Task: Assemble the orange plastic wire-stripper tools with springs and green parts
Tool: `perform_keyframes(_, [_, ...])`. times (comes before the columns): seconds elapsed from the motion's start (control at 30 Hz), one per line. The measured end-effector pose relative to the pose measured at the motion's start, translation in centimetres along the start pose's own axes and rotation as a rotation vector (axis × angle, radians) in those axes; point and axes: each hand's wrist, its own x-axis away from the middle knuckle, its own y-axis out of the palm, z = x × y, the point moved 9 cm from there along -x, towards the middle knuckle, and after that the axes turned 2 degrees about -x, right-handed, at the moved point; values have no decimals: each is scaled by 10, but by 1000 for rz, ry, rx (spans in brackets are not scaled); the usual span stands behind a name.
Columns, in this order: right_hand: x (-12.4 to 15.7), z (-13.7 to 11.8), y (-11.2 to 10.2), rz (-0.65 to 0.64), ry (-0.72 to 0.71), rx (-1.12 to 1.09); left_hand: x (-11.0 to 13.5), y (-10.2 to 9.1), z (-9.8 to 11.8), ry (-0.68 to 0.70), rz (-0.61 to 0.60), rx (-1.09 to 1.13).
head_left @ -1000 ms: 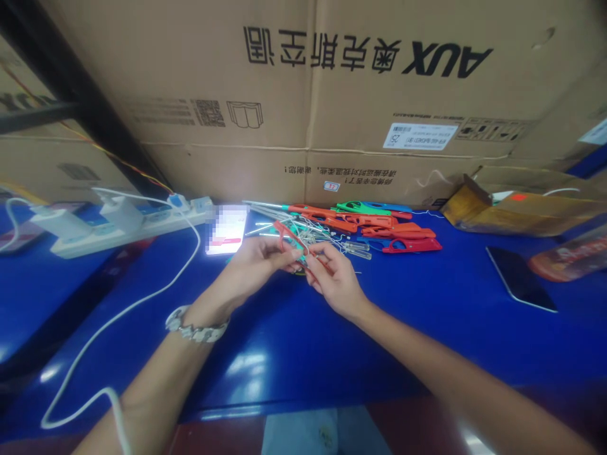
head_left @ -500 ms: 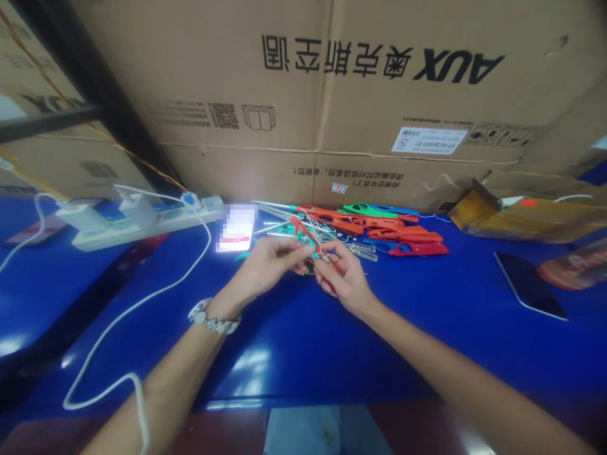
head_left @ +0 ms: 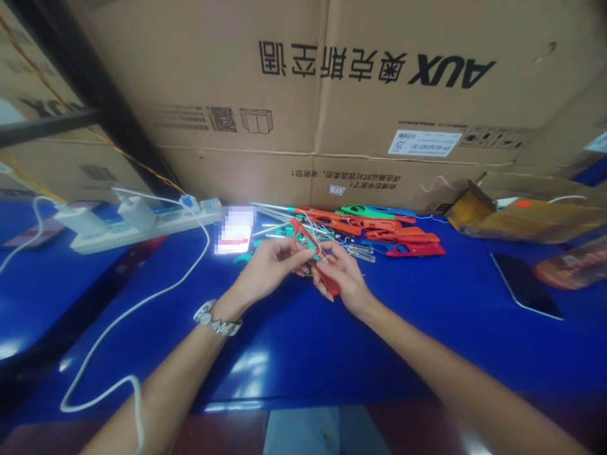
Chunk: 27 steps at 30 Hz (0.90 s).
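Observation:
Between my hands is a red plastic lighter casing (head_left: 329,282), open on its inner side, with a teal part and thin white wire in it. My left hand (head_left: 265,265) pinches its upper part with thumb and fingers. My right hand (head_left: 351,281) is closed round the lower part, near the wire. The fingertips hide some of the small parts inside. Just beyond my hands lie several orange and red lighter casings (head_left: 379,224), a green casing (head_left: 355,210), thin metal tubes (head_left: 272,207) and clear parts with wires (head_left: 364,251).
A lit phone (head_left: 237,230) lies left of the pile, beside a white power strip (head_left: 142,224) with a trailing white cable (head_left: 137,309). A dark phone (head_left: 524,287), a bottle (head_left: 573,265) and an opened carton (head_left: 512,212) are on the right. A large cardboard box (head_left: 237,164) stands behind.
The right fingers have shifted on the casing, so more of its red lower end shows. The left hand keeps its grip. The view has moved slightly.

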Motion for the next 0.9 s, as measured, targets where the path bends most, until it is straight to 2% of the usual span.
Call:
perform_keyframes(0.13, [0, 7, 12, -134, 227, -256, -1, -1, 3, 29, -17, -2])
perform_keyframes(0.27, [8, 13, 25, -267, 446, -522, -2, 3, -11, -72, -38, -4])
perform_keyframes(0.37, [7, 14, 24, -248, 439, -537, -1, 3, -14, -104, -10, -8])
perform_keyframes(0.53, [6, 14, 24, -191, 396, -424, 1, 2, 0, -38, -37, 37])
perform_keyframes(0.73, [8, 17, 25, -148, 458, -422, 1, -14, 10, 73, 106, 81])
perform_keyframes(0.9, [8, 18, 25, -142, 467, -440, 1, -9, 9, 78, 101, 46])
